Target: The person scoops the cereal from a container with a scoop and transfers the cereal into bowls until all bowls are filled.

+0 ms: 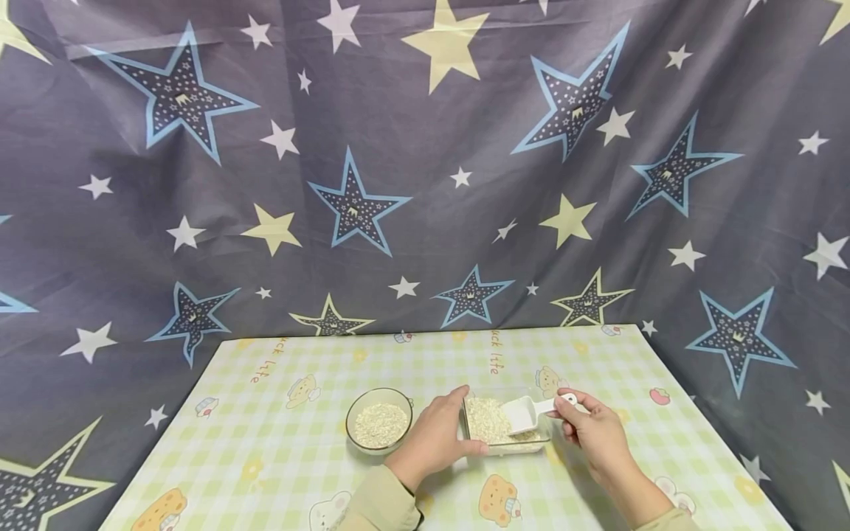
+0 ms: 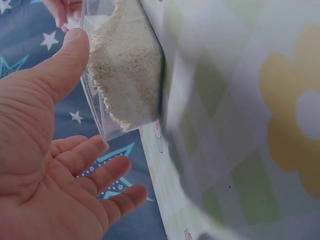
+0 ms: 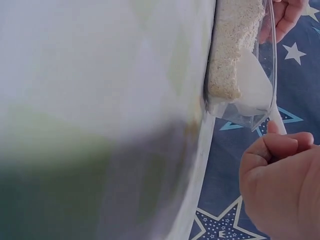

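Note:
A clear rectangular container (image 1: 524,447) of pale flakes that look like oats (image 1: 488,422) stands on the table. My left hand (image 1: 434,435) holds its left end, with the thumb on the near wall and the fingers at the far left corner. In the left wrist view that thumb (image 2: 75,47) lies against the rim, and the lower fingers are spread apart. My right hand (image 1: 594,435) pinches the handle of a white scoop (image 1: 523,416), whose head is inside the container, low against the flakes. The right wrist view shows the scoop (image 3: 254,82) through the clear wall.
A round glass bowl (image 1: 355,435) with similar flakes in it stands just left of my left hand. The table (image 1: 265,442) has a green checked cover with cartoon prints. Behind it hangs a dark curtain (image 1: 425,147) with stars.

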The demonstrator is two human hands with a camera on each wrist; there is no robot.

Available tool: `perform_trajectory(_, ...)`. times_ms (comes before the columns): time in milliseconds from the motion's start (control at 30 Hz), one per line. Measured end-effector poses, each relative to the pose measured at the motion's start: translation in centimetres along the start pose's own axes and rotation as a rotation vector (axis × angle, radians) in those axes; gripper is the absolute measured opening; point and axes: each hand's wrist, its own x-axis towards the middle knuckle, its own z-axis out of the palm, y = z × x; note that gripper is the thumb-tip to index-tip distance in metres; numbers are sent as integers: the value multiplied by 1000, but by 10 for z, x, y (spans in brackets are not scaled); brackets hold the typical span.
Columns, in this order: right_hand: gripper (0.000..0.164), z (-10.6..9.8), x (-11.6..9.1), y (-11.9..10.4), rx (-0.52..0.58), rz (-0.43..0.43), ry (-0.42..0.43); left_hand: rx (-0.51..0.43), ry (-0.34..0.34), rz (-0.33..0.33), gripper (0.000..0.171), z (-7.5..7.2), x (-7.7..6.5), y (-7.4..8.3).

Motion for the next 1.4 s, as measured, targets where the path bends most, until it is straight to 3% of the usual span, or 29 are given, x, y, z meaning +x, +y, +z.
perform_trajectory(300, 41, -2, -1, 5, 101, 44, -18, -15, 0, -1, 110, -2, -1, 2)
perform_trajectory(567, 25, -9, 0, 9, 318, 141, -82, -26, 3, -3, 109, 0, -1, 0)
perform_trajectory(800, 26, -17, 1, 9, 507, 183, -139, -31, 5, 5, 109, 0, -2, -1)
perform_trajectory(1233, 28, -14, -3, 2, 514, 165, -138, 3, -5, 16, 109, -6, -7, -2)
perform_trajectory(1400, 29, -12, -3, 0, 520, 159, -134, 23, 85, 85, 102, -26, -24, 0)
